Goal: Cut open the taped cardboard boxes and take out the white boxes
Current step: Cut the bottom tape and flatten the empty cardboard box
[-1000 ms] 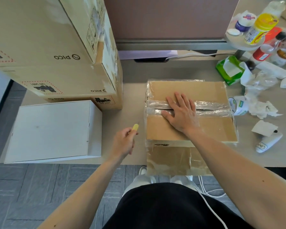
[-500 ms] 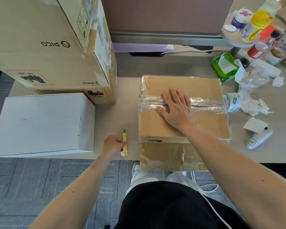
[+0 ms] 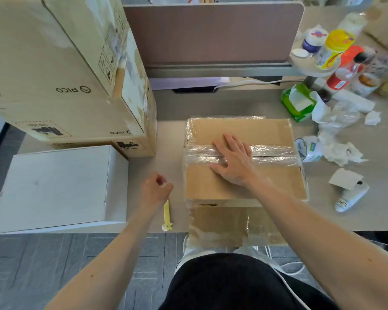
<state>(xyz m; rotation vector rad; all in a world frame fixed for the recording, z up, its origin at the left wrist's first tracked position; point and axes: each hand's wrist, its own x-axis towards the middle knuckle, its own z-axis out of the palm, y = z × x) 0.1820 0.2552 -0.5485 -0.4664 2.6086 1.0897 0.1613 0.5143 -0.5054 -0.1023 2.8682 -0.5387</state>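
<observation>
Crowding beige desk (image 3: 170,108): cartons (image 3: 54,86), bottles (image 3: 332,50); grey floor (image 3: 31,265).

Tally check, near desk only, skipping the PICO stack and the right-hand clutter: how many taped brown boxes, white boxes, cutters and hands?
Taped brown box: 1
White box: 1
Yellow cutter: 1
Hands: 2, the left hand and the right hand
Total: 5

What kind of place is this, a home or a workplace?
Probably an office workstation: a desk backed by a padded partition panel, a white cable running beneath that panel, and printed shipping cartons stacked on the desk's left side.
</observation>
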